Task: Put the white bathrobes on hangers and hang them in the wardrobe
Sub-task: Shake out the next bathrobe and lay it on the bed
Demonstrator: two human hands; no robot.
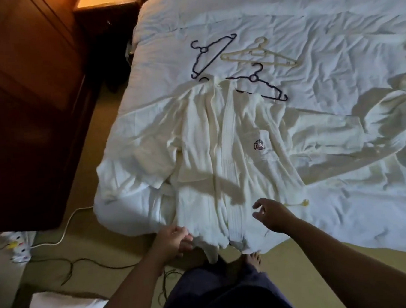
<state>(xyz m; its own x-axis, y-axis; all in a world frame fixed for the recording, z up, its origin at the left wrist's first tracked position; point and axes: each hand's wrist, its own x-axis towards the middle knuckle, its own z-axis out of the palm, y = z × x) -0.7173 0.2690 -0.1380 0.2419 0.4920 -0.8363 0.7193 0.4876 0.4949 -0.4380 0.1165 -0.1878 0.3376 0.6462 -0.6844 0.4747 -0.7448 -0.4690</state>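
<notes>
Clearly one bathrobe (223,152), two navy hangers (213,55), one cream hanger (259,53), left fingers (184,238) gripping it, right fingers (259,204) wide.

Rumpled white duvet (332,19); dark nightstand (106,28) beside it; white cable (64,232), black cord (109,266) on carpet (300,260).

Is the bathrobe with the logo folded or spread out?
Spread out: the bathrobe lies flat, front up, with its logo showing.
</notes>
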